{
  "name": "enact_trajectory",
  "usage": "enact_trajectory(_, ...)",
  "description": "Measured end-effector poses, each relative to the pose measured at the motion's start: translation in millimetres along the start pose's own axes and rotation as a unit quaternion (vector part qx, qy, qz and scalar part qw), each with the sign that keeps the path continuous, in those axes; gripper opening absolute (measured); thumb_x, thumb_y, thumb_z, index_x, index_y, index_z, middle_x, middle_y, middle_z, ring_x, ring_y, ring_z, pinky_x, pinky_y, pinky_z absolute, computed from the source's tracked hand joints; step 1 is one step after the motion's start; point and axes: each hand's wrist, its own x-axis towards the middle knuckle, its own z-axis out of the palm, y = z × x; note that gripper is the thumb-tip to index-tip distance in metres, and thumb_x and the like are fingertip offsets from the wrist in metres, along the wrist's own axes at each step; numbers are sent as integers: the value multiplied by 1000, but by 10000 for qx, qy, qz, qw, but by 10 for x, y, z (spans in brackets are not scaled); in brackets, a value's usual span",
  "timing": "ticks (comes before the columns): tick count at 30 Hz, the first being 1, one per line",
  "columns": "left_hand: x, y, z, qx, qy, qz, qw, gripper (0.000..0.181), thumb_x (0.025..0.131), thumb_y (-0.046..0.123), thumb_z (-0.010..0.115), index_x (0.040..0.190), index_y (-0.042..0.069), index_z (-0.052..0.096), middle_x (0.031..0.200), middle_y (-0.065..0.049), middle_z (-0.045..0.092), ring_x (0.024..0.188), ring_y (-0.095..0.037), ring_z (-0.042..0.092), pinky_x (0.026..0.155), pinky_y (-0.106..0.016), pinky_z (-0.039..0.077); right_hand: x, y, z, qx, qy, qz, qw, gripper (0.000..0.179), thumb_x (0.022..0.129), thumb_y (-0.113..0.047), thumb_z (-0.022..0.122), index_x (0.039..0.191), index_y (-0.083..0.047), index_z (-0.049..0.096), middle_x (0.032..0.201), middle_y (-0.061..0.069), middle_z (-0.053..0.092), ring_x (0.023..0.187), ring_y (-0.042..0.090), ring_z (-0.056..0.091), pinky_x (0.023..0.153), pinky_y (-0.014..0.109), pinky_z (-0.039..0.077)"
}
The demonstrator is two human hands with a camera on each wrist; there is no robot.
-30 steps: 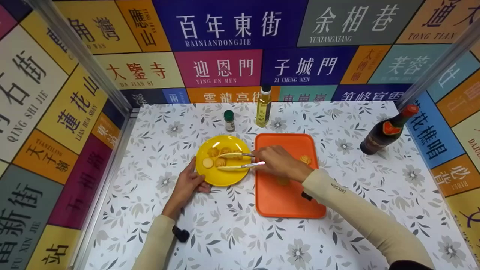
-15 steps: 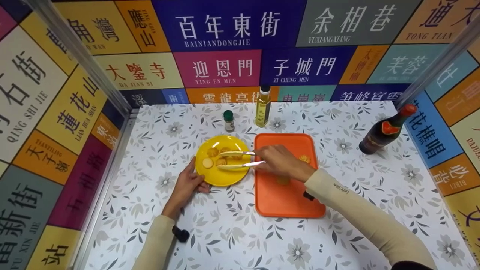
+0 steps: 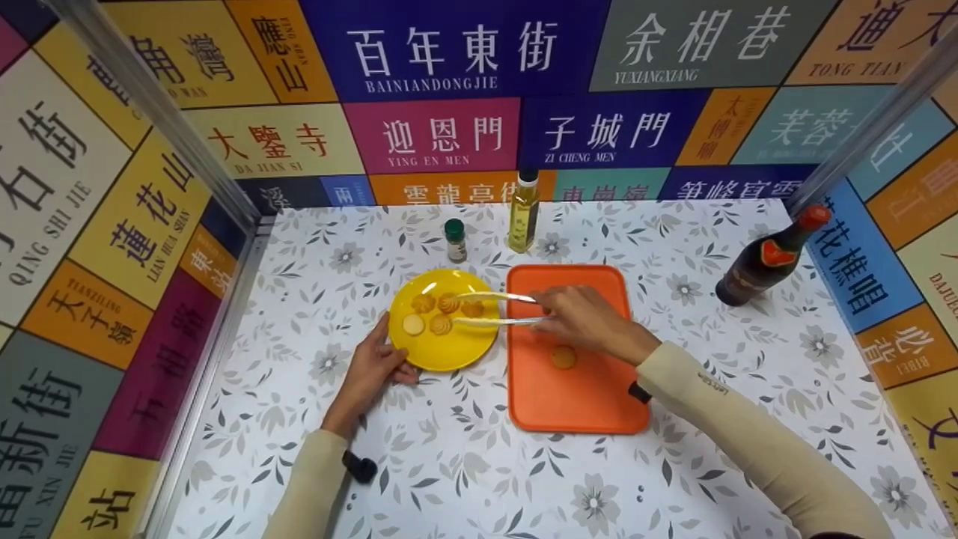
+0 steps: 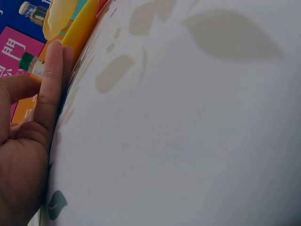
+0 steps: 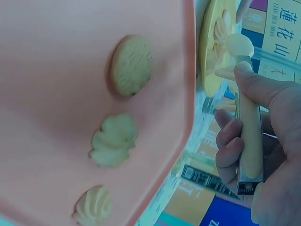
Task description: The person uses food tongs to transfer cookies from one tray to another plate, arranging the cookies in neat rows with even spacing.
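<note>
My left hand [image 3: 378, 358] holds the left rim of a yellow plate [image 3: 445, 358], thumb over the edge. In the left wrist view, a straight finger [image 4: 51, 80] reaches to the plate's rim. Several cookies [image 3: 441, 324] lie on the plate, some swirled, one round and smooth. My right hand [image 3: 587, 318] grips metal tongs [image 3: 513, 297] with pale tips. Their two arms stand apart over the plate's right side, around a cookie [image 3: 472, 308] lying there. An orange tray [image 3: 572, 408] bears a round cookie [image 5: 131, 66], a flower-shaped cookie [image 5: 114, 140] and a swirled cookie [image 5: 93, 206].
Behind the plate stand a small green-capped jar [image 3: 455, 241] and an oil bottle [image 3: 523, 213]. A dark bottle with a red top [image 3: 771, 258] is at the right. Printed panels [image 3: 441, 52] enclose the flower-patterned table [image 3: 449, 479] at the back and sides.
My right hand has drawn the tongs back to the right, uncovering more of the cookies on the plate. The left hand and the plate have stayed put.
</note>
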Motion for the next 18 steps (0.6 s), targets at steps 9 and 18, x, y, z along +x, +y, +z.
enact_trajectory(9, 0, 11, 14, 97, 40, -96, 9999, 85, 109, 0, 62, 179, 21, 18, 92, -30, 75, 72, -34, 79, 71, -46, 71, -182, 136, -114, -2, 389, -16, 9992, 38, 99, -27, 86, 129, -6, 77, 85, 4, 74, 64, 15, 61, 57, 32, 53)
enact_trajectory(18, 1, 15, 3, 53, 42, -83, 9999, 85, 109, -1, 62, 179, 21, 17, 91, -30, 75, 71, -36, 79, 71, -47, 71, -361, 249, -237, -28, 554, 298, 9980, 42, 97, -27, 88, 130, -4, 77, 89, 3, 76, 70, 19, 59, 60, 34, 50)
